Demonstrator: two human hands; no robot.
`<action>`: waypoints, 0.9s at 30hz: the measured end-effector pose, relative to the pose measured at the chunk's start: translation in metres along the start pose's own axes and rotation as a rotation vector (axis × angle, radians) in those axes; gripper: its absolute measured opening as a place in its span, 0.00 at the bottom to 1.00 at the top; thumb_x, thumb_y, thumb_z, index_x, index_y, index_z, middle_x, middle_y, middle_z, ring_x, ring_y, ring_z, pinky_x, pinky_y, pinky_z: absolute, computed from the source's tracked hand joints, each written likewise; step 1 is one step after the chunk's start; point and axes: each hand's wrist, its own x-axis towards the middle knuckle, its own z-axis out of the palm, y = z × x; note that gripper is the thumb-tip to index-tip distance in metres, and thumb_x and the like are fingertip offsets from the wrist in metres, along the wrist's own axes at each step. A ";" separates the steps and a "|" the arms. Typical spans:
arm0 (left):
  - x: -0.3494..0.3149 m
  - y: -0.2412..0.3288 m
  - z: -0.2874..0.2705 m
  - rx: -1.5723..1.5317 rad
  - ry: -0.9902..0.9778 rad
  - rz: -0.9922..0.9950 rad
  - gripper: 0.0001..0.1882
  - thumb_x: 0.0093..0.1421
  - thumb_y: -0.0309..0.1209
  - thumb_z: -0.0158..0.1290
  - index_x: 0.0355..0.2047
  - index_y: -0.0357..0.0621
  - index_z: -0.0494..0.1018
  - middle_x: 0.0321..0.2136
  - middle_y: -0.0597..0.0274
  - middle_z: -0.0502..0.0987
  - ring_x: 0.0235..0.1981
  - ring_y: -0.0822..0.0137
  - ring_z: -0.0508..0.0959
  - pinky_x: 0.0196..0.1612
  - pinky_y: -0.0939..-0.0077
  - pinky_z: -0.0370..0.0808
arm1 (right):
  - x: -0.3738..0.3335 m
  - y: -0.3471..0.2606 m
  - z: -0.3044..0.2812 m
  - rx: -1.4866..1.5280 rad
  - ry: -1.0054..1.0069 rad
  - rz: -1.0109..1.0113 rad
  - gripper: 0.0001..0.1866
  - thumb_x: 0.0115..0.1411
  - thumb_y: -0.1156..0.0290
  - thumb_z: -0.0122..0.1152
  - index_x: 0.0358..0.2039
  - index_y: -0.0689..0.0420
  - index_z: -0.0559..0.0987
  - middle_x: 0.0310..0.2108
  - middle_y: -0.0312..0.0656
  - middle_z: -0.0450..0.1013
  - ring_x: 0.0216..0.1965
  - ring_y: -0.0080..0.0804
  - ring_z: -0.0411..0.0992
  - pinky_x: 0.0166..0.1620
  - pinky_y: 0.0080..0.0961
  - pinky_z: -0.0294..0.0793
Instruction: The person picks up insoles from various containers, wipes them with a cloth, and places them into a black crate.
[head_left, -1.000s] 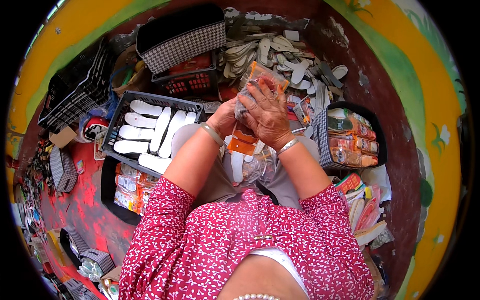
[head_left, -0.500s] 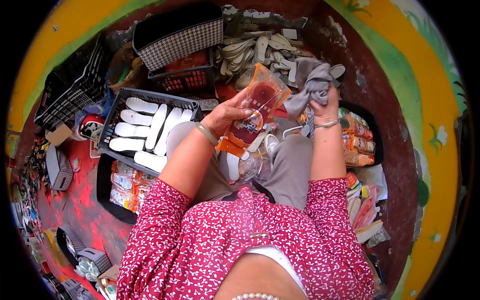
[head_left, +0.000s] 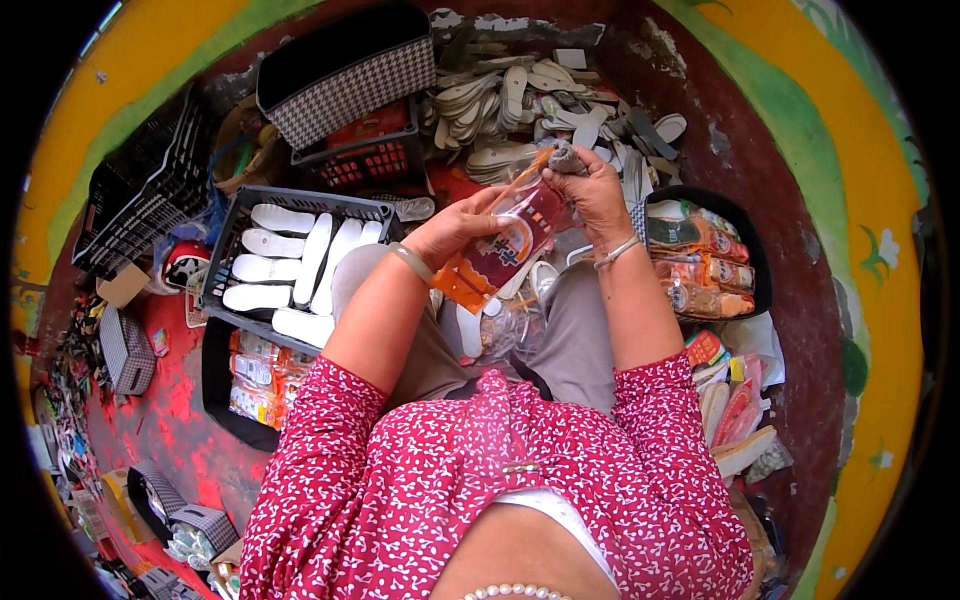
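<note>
Your left hand [head_left: 455, 230] is clamped on a flat, clear-and-orange plastic packet with a dark red insole-shaped piece showing through [head_left: 530, 214], thumb across its face, fingers behind. Packet sits above your lap, tilted, orange lower end down toward your knees, upper end up and to the right. Main change: half a second ago your right hand [head_left: 597, 200] was out to the right, well apart from the packet, a loose grey cloth [head_left: 568, 160] hanging from it; now that hand is in at the packet's upper right edge, the cloth bunched small at its fingertips. Left grip looks much the same. So the cloth is back at the packet, and both hands are working on one piece again, close together. Can't tell whether your right fingers also pinch the film; the cloth and knuckles hide it. Around you: to the left, a dark grey plastic crate [head_left: 265, 325] with white insoles [head_left: 316, 255] laid in it; to the right, a black-lined houndstooth fabric box [head_left: 640, 222] of similar orange-and-clear packets [head_left: 705, 270]; beyond your hands, a loose heap of pale insoles [head_left: 470, 105] by the dark red wall [head_left: 800, 200].
</note>
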 end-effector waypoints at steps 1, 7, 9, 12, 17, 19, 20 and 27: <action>0.000 0.003 0.005 -0.032 -0.083 -0.006 0.33 0.54 0.28 0.53 0.59 0.40 0.53 0.44 0.57 0.72 0.44 0.65 0.74 0.50 0.73 0.69 | 0.001 0.002 -0.004 -0.025 0.015 -0.046 0.12 0.49 0.81 0.63 0.36 0.60 0.76 0.30 0.34 0.74 0.31 0.19 0.72 0.35 0.15 0.73; 0.000 -0.006 0.012 -0.212 -0.162 -0.182 0.24 0.56 0.27 0.52 0.53 0.38 0.62 0.42 0.57 0.73 0.43 0.66 0.75 0.49 0.72 0.70 | 0.014 0.009 -0.014 -0.255 0.061 -0.189 0.10 0.50 0.79 0.63 0.34 0.60 0.76 0.29 0.33 0.73 0.29 0.18 0.70 0.33 0.15 0.71; 0.006 -0.019 0.000 -0.117 -0.145 -0.169 0.21 0.56 0.26 0.52 0.50 0.38 0.65 0.42 0.58 0.74 0.43 0.66 0.75 0.48 0.72 0.71 | 0.014 0.007 -0.019 -0.225 0.267 -0.197 0.08 0.51 0.75 0.63 0.33 0.60 0.76 0.28 0.33 0.73 0.29 0.18 0.70 0.34 0.16 0.71; 0.006 -0.005 0.004 -0.059 -0.024 -0.196 0.20 0.56 0.25 0.51 0.50 0.40 0.65 0.42 0.59 0.74 0.43 0.66 0.75 0.48 0.73 0.71 | 0.026 -0.009 -0.057 -0.017 0.539 -0.279 0.10 0.54 0.70 0.62 0.35 0.59 0.74 0.29 0.35 0.73 0.28 0.21 0.70 0.34 0.17 0.70; 0.014 -0.009 -0.005 -0.159 -0.014 0.137 0.27 0.57 0.35 0.51 0.55 0.41 0.58 0.44 0.56 0.72 0.43 0.62 0.75 0.49 0.68 0.71 | 0.018 -0.024 -0.025 -0.235 0.353 -0.303 0.16 0.57 0.64 0.59 0.43 0.56 0.73 0.34 0.37 0.73 0.32 0.23 0.71 0.35 0.17 0.71; 0.014 -0.006 -0.003 -0.253 -0.017 0.066 0.25 0.61 0.40 0.44 0.56 0.42 0.57 0.46 0.55 0.70 0.45 0.59 0.74 0.50 0.66 0.70 | 0.016 -0.012 0.005 -0.558 0.279 -0.190 0.19 0.57 0.60 0.57 0.47 0.55 0.72 0.37 0.39 0.73 0.35 0.25 0.72 0.36 0.18 0.71; 0.017 -0.008 -0.003 -0.308 0.009 0.064 0.24 0.63 0.42 0.41 0.55 0.42 0.58 0.47 0.55 0.70 0.46 0.59 0.73 0.51 0.66 0.69 | 0.020 0.002 0.011 -0.663 0.184 -0.251 0.20 0.57 0.60 0.57 0.49 0.53 0.70 0.41 0.41 0.73 0.40 0.29 0.71 0.40 0.21 0.71; 0.033 -0.025 -0.015 -0.443 0.240 0.299 0.28 0.65 0.49 0.31 0.54 0.40 0.59 0.47 0.50 0.70 0.48 0.53 0.71 0.52 0.56 0.67 | -0.002 0.061 0.051 -1.257 -0.167 -0.402 0.21 0.55 0.69 0.54 0.51 0.50 0.70 0.53 0.45 0.66 0.58 0.41 0.59 0.57 0.35 0.59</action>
